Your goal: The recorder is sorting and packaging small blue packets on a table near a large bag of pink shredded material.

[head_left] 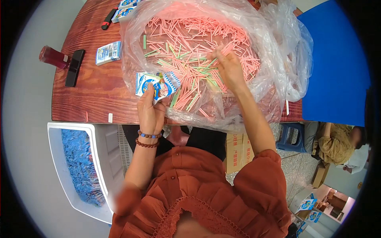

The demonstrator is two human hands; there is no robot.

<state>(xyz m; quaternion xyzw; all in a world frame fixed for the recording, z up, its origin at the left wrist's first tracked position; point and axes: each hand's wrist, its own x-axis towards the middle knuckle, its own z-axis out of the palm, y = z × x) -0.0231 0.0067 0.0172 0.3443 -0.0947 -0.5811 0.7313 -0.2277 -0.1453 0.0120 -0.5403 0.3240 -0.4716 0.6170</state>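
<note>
My left hand (150, 113) grips a small blue-and-white packet (163, 92) at the near edge of the large clear plastic bag (133, 47). Pale green sticks show at the packet's upper left edge. Many thin pink sticks (186, 73) lie loose in the spread-open bag, with fewer green sticks (170, 48) mixed among them. Over the right part of this pile, my right hand (231, 70) has its fingers pinched together around a few pink sticks (227, 49).
Left on the wooden table (95, 85) are a blue-and-white pack (108, 52), a black phone (74, 68), a dark red bottle (53, 56) and a red-black cutter (108, 20). Below stands a white bin (108, 148) of blue packets. At right are a blue stool (291, 139) and another person (336, 144).
</note>
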